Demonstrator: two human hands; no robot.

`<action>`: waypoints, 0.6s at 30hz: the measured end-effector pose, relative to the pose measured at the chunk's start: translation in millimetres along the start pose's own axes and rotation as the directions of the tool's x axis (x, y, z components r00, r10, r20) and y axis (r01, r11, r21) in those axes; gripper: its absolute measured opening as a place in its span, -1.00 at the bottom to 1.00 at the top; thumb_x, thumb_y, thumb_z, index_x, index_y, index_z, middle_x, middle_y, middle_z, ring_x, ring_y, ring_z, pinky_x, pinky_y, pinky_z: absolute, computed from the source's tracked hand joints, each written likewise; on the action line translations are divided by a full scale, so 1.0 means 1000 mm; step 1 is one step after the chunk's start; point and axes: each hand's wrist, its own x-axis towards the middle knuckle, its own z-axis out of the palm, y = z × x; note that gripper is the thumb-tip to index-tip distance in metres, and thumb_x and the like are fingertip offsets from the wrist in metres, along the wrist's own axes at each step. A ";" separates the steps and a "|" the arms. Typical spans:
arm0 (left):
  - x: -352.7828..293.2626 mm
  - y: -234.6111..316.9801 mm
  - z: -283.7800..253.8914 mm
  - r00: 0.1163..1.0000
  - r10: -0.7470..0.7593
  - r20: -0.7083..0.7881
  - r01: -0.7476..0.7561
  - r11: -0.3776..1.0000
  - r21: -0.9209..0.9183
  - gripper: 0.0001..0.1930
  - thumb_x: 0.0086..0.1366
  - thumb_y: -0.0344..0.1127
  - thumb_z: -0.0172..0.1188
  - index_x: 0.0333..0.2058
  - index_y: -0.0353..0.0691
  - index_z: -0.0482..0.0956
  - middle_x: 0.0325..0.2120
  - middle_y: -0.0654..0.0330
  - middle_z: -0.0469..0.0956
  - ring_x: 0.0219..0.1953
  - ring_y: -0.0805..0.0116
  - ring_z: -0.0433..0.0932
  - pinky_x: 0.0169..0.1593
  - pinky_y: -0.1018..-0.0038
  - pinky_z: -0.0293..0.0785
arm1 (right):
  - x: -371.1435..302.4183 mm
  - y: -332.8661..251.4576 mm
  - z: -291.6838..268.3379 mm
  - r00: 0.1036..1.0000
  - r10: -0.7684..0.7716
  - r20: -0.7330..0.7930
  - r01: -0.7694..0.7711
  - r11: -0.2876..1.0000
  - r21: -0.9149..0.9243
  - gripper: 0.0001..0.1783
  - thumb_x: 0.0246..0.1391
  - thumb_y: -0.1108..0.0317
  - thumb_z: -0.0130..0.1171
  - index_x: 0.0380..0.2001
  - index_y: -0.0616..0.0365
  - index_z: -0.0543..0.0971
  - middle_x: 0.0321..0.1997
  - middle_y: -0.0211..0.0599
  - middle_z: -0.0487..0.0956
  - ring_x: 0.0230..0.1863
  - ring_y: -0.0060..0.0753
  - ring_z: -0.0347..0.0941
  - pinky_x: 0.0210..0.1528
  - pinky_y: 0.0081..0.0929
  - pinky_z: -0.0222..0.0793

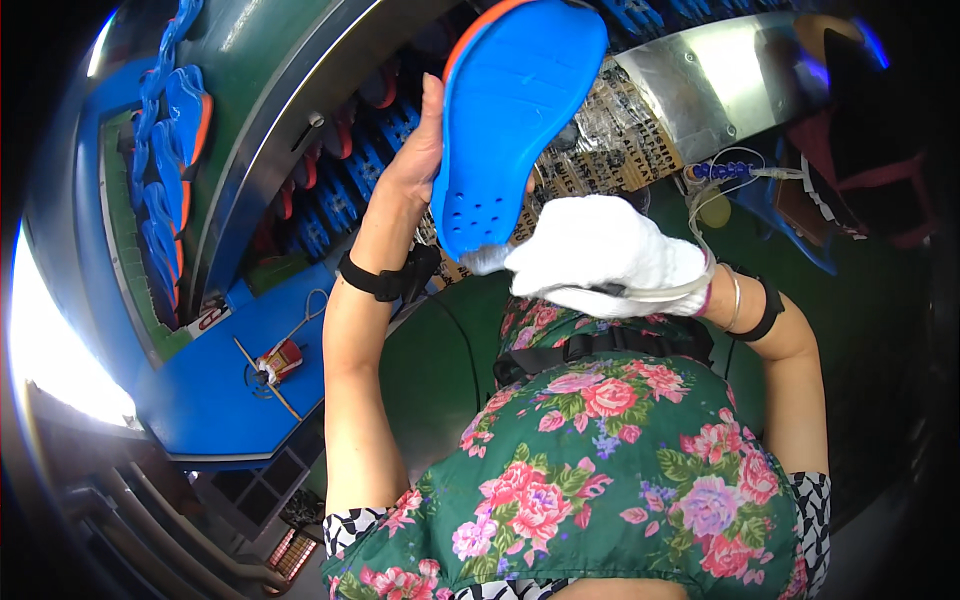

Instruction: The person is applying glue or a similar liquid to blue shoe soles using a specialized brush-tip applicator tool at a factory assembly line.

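Note:
My left hand (415, 155) is bare and grips a blue insole (525, 110) by its left edge, thumb up along the side. The insole is held tilted up, with an orange rim at its far left and a cluster of small holes at the near end. My right hand (610, 255), in a white glove, is closed at the insole's near end. A blurred greyish tip (487, 260) shows between glove and insole; what the hand holds is otherwise hidden. A pale cord or tube (660, 292) runs along the glove and wrist.
More blue insoles (175, 150) with orange edges stand at far left. A metal-edged curved rail (290, 110) crosses behind, with rows of insoles beyond. Taped cardboard (620, 130) lies under the work. A blue coiled hose (725, 170) is at right; a blue table (200, 400) is at lower left.

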 end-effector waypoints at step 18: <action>0.011 0.112 0.013 0.573 0.817 -0.070 -0.719 0.459 -0.522 -0.31 0.43 0.05 -0.08 0.36 -0.32 0.21 0.43 -0.12 0.11 0.48 -0.16 -0.01 0.53 -0.14 -0.33 | 0.043 0.023 -0.050 0.553 0.822 -0.134 0.204 0.023 0.979 -0.75 0.24 0.46 0.20 -0.03 0.29 0.58 -0.18 -0.28 0.60 -0.23 -0.49 0.53 -0.26 -0.71 0.48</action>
